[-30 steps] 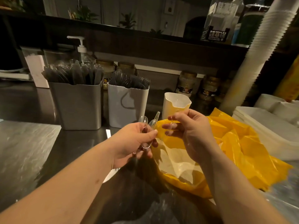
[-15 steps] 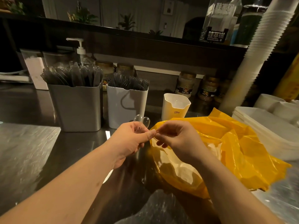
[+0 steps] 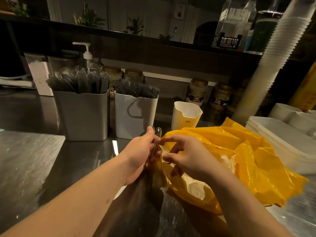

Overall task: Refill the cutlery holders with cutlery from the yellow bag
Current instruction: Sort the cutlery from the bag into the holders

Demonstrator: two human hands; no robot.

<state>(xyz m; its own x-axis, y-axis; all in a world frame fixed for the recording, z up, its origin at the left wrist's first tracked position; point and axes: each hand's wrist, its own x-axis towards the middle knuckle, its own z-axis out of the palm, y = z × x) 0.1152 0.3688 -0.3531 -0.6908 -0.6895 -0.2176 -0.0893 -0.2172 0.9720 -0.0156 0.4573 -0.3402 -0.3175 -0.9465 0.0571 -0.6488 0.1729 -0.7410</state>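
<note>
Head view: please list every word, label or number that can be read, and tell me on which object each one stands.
"CRBW": on the front of the cream cutlery holder.
"哇塞锅" (my best reading): white characters on the black label of the clear container on the shelf.
Too small to read: the labels on the glass jars.
Too blurred to read: the red print on the yellow object at the right edge.
</note>
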